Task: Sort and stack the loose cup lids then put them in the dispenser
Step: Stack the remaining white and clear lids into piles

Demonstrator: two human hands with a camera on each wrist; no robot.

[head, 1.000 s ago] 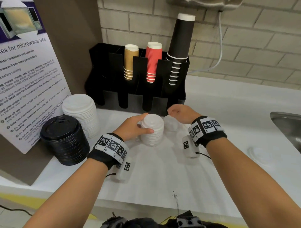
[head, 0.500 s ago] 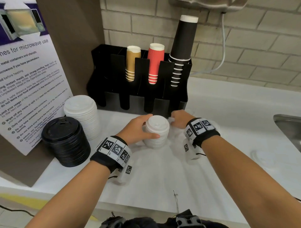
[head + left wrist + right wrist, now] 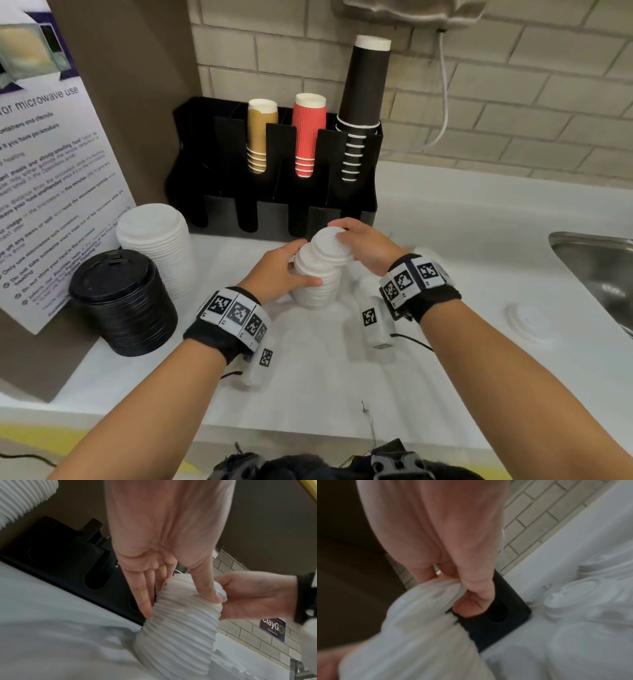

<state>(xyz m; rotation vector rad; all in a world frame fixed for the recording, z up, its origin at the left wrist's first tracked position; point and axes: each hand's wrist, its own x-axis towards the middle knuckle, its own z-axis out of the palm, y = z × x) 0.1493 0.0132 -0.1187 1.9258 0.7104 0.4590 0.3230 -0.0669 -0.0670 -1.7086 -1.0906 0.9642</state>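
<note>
A short stack of small white lids [image 3: 313, 291] stands on the counter in front of the black dispenser [image 3: 274, 178]. My left hand [image 3: 306, 263] grips the side of the stack, thumb in front and fingers behind [image 3: 145, 609]. My right hand [image 3: 346, 240] pinches a few white lids [image 3: 329, 245] by the rim and holds them tilted on top of the stack. The right wrist view shows its fingers [image 3: 471, 588] curled on that rim, blurred. The ribbed stack [image 3: 176, 635] fills the left wrist view.
A tall stack of bigger white lids [image 3: 154, 240] and a stack of black lids [image 3: 120, 301] stand at the left by a notice board. Paper cups fill the dispenser's upper slots. One loose white lid [image 3: 529, 322] lies near the steel sink [image 3: 599, 270]. More loose lids [image 3: 573, 599] lie right of the dispenser.
My right hand picked up white lids from the counter just right of the stack and brought them up onto its top. The left hand kept its grip on the stack.
</note>
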